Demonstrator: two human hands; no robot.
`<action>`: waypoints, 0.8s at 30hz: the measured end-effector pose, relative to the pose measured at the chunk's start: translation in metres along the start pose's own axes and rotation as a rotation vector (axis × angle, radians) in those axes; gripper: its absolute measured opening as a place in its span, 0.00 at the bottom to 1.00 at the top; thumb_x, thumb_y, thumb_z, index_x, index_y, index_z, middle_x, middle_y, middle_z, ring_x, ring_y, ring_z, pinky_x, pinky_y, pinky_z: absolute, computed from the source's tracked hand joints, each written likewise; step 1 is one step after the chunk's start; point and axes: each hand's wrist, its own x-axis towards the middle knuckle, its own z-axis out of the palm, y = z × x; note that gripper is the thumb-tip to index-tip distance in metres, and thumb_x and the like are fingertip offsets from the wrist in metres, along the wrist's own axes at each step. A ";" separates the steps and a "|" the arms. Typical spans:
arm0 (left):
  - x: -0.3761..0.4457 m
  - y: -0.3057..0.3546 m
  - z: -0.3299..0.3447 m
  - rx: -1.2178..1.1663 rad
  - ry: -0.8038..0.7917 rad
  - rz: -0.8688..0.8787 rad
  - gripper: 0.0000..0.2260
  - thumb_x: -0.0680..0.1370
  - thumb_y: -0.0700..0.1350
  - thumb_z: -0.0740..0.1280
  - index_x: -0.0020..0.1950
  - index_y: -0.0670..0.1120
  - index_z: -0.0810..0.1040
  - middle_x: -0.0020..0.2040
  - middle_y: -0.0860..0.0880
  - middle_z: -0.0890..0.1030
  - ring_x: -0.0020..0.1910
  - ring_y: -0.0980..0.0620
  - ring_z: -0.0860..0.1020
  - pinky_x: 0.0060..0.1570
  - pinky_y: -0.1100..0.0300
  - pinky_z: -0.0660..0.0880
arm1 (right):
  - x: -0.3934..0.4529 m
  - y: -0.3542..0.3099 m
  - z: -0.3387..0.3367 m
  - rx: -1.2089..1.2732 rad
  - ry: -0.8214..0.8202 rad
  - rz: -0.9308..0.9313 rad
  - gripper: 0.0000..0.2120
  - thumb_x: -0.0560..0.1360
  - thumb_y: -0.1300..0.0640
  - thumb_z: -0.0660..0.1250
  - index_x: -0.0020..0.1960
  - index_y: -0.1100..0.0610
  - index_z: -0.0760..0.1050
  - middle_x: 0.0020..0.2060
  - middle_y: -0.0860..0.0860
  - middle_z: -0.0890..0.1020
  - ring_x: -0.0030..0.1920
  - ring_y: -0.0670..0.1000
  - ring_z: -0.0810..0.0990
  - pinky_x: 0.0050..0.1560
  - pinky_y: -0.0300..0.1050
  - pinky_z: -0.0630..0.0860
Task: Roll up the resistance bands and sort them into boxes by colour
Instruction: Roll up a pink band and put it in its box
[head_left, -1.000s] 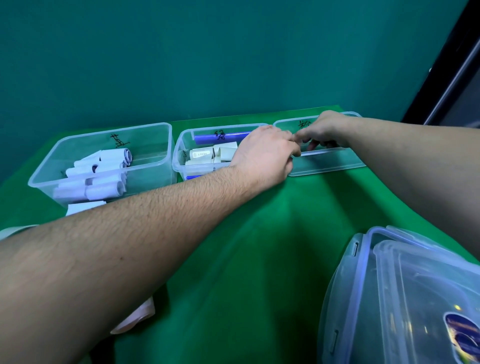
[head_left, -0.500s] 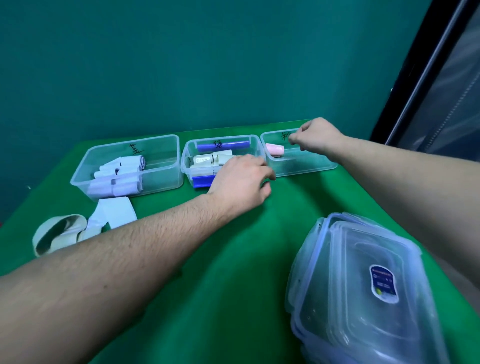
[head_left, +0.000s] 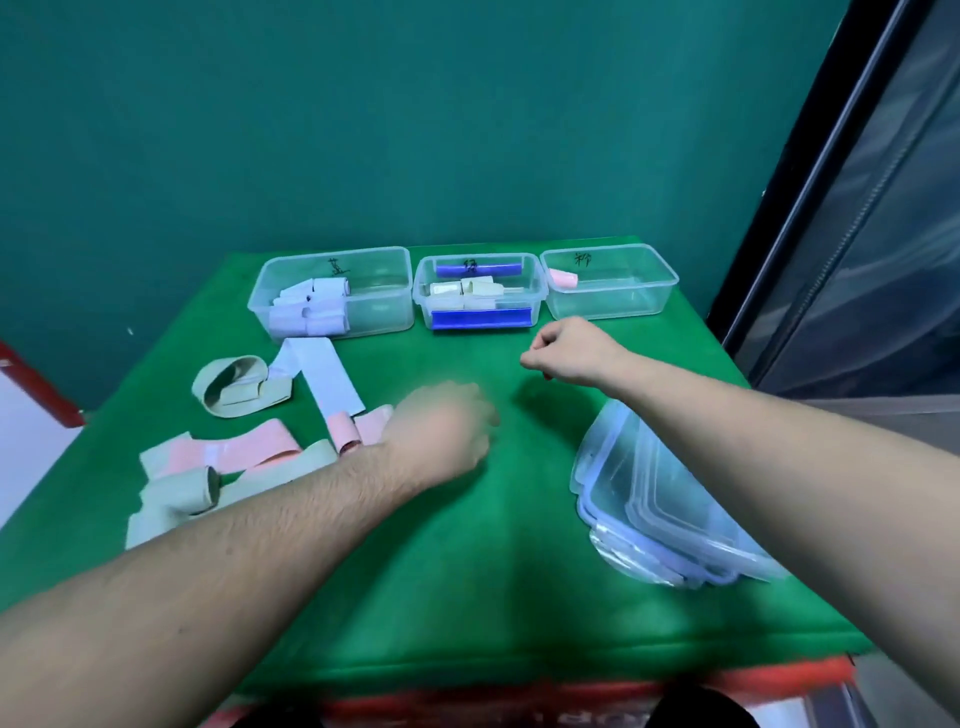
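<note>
Three clear boxes stand in a row at the far edge. The left box (head_left: 382, 304) holds several lavender rolls, the middle box (head_left: 535, 291) pale green rolls and blue pieces, and the right box (head_left: 631, 304) one pink roll (head_left: 563, 278). My right hand (head_left: 569, 353) hovers in front of the right box with its fingers curled and nothing in it. Blurred by motion, my left hand (head_left: 441, 436) is low over the table with loose fingers, just right of a half-rolled pink band (head_left: 343, 434).
Loose bands lie on the green cloth at the left: a pale green loop (head_left: 239, 387), a flat lavender band (head_left: 324, 379), a pink band (head_left: 228, 449) and pale green bands (head_left: 176, 493). A stack of clear lids (head_left: 670, 519) sits at the right. A dark frame runs past the table's right edge.
My right hand has left the pink roll in the right box and drawn back towards me. My left hand has pulled back from the middle box towards the loose bands. The view has widened.
</note>
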 end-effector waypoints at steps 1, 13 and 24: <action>-0.010 -0.004 0.003 -0.007 -0.010 -0.014 0.15 0.79 0.53 0.62 0.65 0.55 0.77 0.62 0.53 0.77 0.62 0.50 0.74 0.61 0.54 0.71 | -0.004 -0.006 0.009 -0.016 -0.017 -0.003 0.10 0.72 0.53 0.70 0.33 0.53 0.74 0.27 0.48 0.78 0.29 0.47 0.72 0.34 0.38 0.69; -0.055 -0.078 0.034 -0.011 0.070 -0.289 0.19 0.77 0.51 0.64 0.68 0.53 0.71 0.69 0.48 0.70 0.66 0.46 0.70 0.61 0.51 0.68 | 0.001 -0.054 0.106 -0.087 -0.182 -0.052 0.12 0.73 0.51 0.66 0.32 0.53 0.77 0.30 0.49 0.80 0.34 0.50 0.75 0.39 0.42 0.74; -0.058 -0.070 0.036 -0.237 0.151 -0.349 0.13 0.79 0.50 0.63 0.62 0.54 0.76 0.58 0.52 0.82 0.58 0.48 0.77 0.56 0.54 0.68 | -0.014 -0.050 0.136 0.133 -0.352 -0.311 0.16 0.72 0.64 0.71 0.59 0.54 0.78 0.47 0.44 0.80 0.34 0.30 0.74 0.41 0.26 0.67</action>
